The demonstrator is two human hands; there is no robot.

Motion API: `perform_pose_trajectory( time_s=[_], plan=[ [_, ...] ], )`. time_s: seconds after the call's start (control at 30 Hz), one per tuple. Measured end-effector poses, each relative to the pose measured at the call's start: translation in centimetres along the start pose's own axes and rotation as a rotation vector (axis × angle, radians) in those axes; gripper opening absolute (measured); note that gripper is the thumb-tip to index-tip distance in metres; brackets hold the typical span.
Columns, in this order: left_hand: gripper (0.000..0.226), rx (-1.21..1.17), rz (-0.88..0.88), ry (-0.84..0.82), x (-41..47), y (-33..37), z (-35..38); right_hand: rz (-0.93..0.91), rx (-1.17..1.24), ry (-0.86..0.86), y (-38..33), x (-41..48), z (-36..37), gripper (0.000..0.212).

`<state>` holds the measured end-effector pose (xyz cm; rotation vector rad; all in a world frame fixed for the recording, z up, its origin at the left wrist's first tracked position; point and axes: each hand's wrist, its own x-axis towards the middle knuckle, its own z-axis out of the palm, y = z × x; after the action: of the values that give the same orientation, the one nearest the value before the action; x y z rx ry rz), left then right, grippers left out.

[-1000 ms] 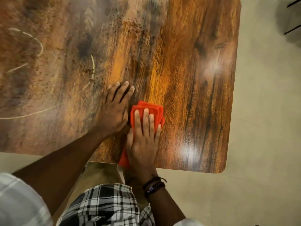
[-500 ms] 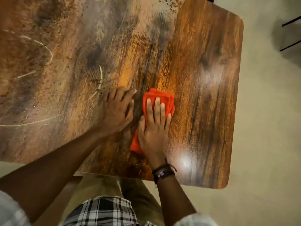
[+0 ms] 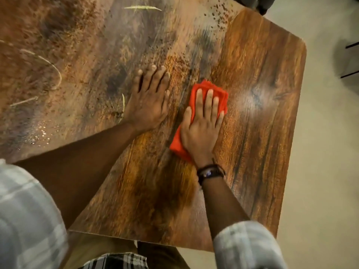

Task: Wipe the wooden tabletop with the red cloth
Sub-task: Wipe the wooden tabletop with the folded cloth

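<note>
The wooden tabletop (image 3: 262, 133) fills most of the view, its grain dark brown and orange. A folded red cloth (image 3: 196, 98) lies on it right of centre. My right hand (image 3: 204, 123) presses flat on the cloth with fingers spread, covering its middle; red shows beyond the fingertips and at the wrist side. My left hand (image 3: 149, 100) rests palm down on the bare wood just left of the cloth, fingers apart, holding nothing. Dark crumbs and pale streaks mark the wood to the left and far side.
The table's right edge (image 3: 291, 152) and near edge border a pale floor (image 3: 326, 171). Dark thin furniture legs (image 3: 349, 61) stand at the far right. A scatter of dark specks (image 3: 219, 12) lies near the far edge. My legs are below the near edge.
My right hand has pushed the red cloth away from the near edge, farther onto the tabletop. My left hand has slid forward beside it. The view has moved forward over the table.
</note>
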<state>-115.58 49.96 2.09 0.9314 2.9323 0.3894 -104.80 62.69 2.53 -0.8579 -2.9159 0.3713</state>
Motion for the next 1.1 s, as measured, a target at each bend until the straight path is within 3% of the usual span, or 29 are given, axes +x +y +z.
perform_pose_trajectory(
  time_s=[0.13,0.23,0.4,0.5,0.6,0.87,0.97,1.1],
  plan=[
    [0.057,-0.006,0.004,-0.019,-0.1,0.0,-0.3,0.042,0.017,-0.069,-1.0,9.3,0.4,0.058],
    [0.059,-0.035,-0.002,-0.045,0.0,0.1,-0.5,0.018,0.015,-0.094,-1.2,9.4,0.3,0.058],
    [0.057,-0.03,-0.009,-0.026,0.0,0.3,-0.5,-0.049,0.05,-0.057,-2.0,-1.6,0.0,0.059],
    [0.057,-0.034,-0.004,-0.019,0.0,0.2,-0.4,-0.13,0.071,-0.146,-2.5,-10.8,-0.4,0.058],
    [0.057,-0.028,0.004,-0.014,0.0,0.1,-0.3,-0.162,0.008,-0.156,-1.1,-13.6,-0.4,0.058],
    [0.061,0.0,-0.002,-0.026,0.1,0.2,-0.2,0.022,0.021,-0.047,3.0,6.6,-0.9,0.064],
    [0.061,0.011,-0.014,-0.029,0.3,0.2,-0.2,0.052,0.003,-0.102,0.8,14.3,-0.3,0.062],
    [0.058,-0.016,-0.007,-0.011,0.1,0.2,-0.3,-0.024,0.008,-0.106,-1.7,14.6,0.6,0.062]
  ],
)
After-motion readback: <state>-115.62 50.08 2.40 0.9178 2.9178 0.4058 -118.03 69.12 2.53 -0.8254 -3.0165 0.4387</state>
